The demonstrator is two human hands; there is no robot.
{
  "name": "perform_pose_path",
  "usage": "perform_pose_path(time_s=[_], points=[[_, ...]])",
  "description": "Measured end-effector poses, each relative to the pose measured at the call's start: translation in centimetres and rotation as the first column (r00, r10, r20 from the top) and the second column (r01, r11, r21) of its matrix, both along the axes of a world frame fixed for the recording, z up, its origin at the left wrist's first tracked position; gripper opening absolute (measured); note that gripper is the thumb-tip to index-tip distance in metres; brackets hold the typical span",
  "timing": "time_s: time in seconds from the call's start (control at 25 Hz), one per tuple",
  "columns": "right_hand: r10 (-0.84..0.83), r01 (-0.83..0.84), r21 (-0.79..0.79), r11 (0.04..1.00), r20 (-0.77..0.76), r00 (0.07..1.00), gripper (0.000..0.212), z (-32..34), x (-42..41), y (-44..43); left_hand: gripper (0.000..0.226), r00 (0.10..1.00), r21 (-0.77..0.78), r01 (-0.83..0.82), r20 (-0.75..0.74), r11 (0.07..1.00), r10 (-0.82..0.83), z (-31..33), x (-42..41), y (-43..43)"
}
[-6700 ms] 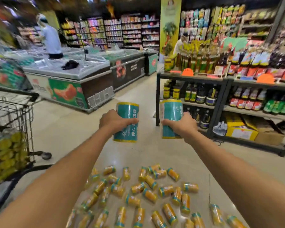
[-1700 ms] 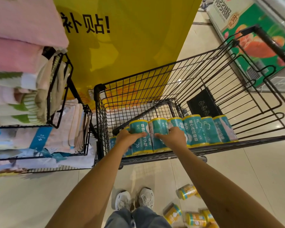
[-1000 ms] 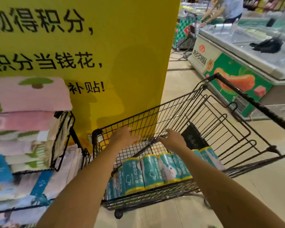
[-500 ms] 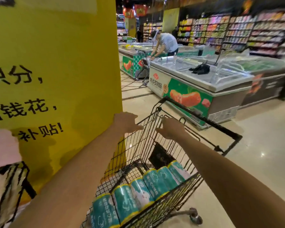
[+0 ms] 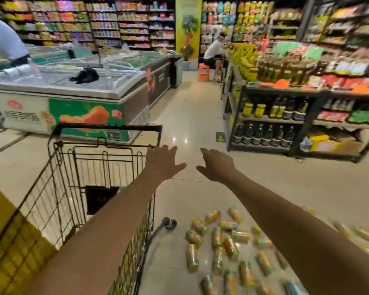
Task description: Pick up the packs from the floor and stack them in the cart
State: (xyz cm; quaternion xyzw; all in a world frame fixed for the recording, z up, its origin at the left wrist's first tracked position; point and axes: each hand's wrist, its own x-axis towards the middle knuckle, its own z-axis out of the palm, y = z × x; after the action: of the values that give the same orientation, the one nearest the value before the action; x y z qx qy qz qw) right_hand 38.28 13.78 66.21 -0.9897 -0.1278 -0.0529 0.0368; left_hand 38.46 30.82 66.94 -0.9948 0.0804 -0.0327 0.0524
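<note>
Supermarket aisle seen from a head-worn camera. Two bare arms stretch forward. The left hand [image 5: 163, 165] and the right hand [image 5: 216, 165] are both released, fingers straight and spread, grasping nothing, with the thumbs pointing toward each other across a small gap. The left hand hangs just beside the far right corner of a black wire shopping cart [image 5: 51, 199] that stands on the left. Whether it touches the wire cannot be told, and the forearm hides much of the basket. The yellow cylindrical packs with teal ends [image 5: 192, 256] lie scattered on the pale tiled floor [image 5: 190, 116], just right of the cart, under the right forearm and well below both hands. They lie on their sides, with long axes pointing many ways, most roughly away from the viewer. The right hand looks nearer to them. Both hands would likely need to drop down and back toward the body to reach the nearest packs. A white chest freezer with a green and orange picture [image 5: 83, 116] stands beyond the cart
</note>
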Motion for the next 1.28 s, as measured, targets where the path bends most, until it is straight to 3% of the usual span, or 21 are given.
perform_pose_path(time_s=[0.28, 0.6, 0.92, 1.28], points=[[-0.361, 0.362, -0.059, 0.930, 0.021, 0.932, 0.051, -2.0, -11.5, -17.9, 0.076, 0.924, -0.027, 0.380, -0.037, 0.925, -0.381, -3.1, -5.9, -18.5], [-0.617, 0.616, -0.029, 0.787, 0.004, 0.787, 0.056, -4.5, -25.4, -36.4, 0.077, 0.793, -0.029, 0.604, -0.072, 0.796, -0.605, -5.0, -14.6, -38.5], [-0.771, 0.781, -0.005, 0.624, -0.166, 0.615, 0.060, -8.6, -37.0, -54.3, 0.077, 0.735, -0.076, 0.654, -0.169, 0.752, -0.656, -10.3, -22.7, -56.1], [-0.756, 0.806, -0.098, 0.584, -0.426, 0.496, 0.054, -19.1, -35.4, -67.3, 0.070, 0.692, -0.178, 0.543, -0.459, 0.820, -0.558, -23.0, -22.8, -69.2]])
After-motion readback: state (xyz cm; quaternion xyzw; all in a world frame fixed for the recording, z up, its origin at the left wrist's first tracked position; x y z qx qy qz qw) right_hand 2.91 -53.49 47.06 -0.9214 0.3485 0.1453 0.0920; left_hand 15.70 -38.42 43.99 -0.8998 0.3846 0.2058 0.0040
